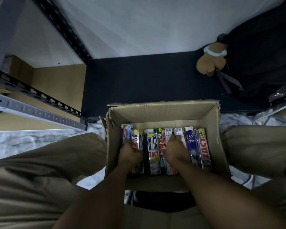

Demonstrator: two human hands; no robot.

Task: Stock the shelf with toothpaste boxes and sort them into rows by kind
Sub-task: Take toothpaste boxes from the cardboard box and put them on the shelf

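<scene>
An open cardboard carton point(210, 123) sits on the floor between my knees. Several toothpaste boxes stand in it side by side. Among them are a silver Zact box point(153, 154), a blue Safi box point(191, 142) and a red-lettered Zact Smokers box point(204, 146) at the right end. My left hand point(130, 154) reaches into the carton's left side, its fingers closed around a silver Zact box point(135, 139). My right hand point(174, 149) is in the middle, fingers curled over a white toothpaste box point(168, 133). The shelf point(40, 86) with its wooden board stands at the left.
The shelf's slotted metal rails point(35, 111) run across the left foreground. A brown plush toy point(210, 60) hangs from a dark bag point(261, 55) at the upper right. Dark floor point(147, 80) lies beyond the carton, with a white wall behind. My knees flank the carton.
</scene>
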